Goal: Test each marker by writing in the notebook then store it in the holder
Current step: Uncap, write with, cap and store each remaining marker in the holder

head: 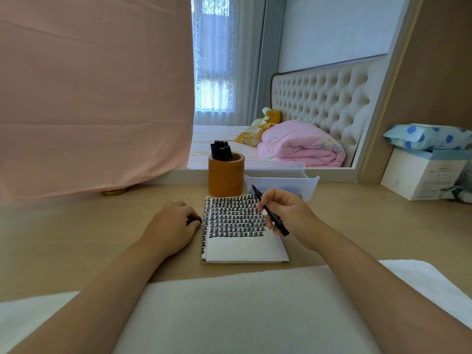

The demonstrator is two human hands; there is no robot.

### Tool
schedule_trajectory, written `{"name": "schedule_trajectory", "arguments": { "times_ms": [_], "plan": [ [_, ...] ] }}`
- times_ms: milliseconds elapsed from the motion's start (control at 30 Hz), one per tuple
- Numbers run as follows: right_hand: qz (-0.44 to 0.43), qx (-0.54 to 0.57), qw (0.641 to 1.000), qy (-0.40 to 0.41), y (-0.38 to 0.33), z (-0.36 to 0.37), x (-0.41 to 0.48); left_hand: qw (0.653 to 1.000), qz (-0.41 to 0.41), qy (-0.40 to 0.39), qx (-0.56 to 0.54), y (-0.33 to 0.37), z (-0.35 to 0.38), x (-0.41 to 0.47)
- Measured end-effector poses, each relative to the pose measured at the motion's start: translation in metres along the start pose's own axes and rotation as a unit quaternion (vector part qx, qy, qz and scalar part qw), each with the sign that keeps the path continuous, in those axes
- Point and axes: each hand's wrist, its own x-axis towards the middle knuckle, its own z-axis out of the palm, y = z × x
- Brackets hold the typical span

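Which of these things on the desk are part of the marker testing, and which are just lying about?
In use: marker in right hand; small dark piece, perhaps its cap, in left hand; notebook; brown holder with stored markers.
Lying about: white box, dotted packet, pink cloth, white towel.

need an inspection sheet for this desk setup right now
surface: wooden desk, white towel along its near edge
job's things: open notebook, page mostly filled with black marks; brown holder behind it with black markers inside
clutter: white basket, white box, dotted packet at right
grippers: left hand on the desk grips a small dark thing; right hand holds a marker over the page
cables: nothing seen
surroundings: pink cloth at left; bed and window behind
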Motion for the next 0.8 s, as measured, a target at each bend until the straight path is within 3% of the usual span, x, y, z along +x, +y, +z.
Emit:
{"name": "schedule_trajectory", "arguments": {
  "times_ms": [167, 367, 800],
  "plan": [
    [-0.036, -0.164, 0.984, 0.054, 0.000, 0.002, 0.001, 0.988, -0.003, 0.115, -0.103, 0.007, -0.007, -0.001],
    [-0.126, -0.356, 0.925, 0.052, 0.003, 0.007, -0.002, 0.984, 0.069, 0.096, -0.132, 0.032, -0.002, -0.009],
    [-0.211, -0.386, 0.897, 0.054, 0.005, 0.013, 0.000, 0.984, 0.127, 0.092, -0.080, 0.036, -0.001, -0.009]
  ]
}}
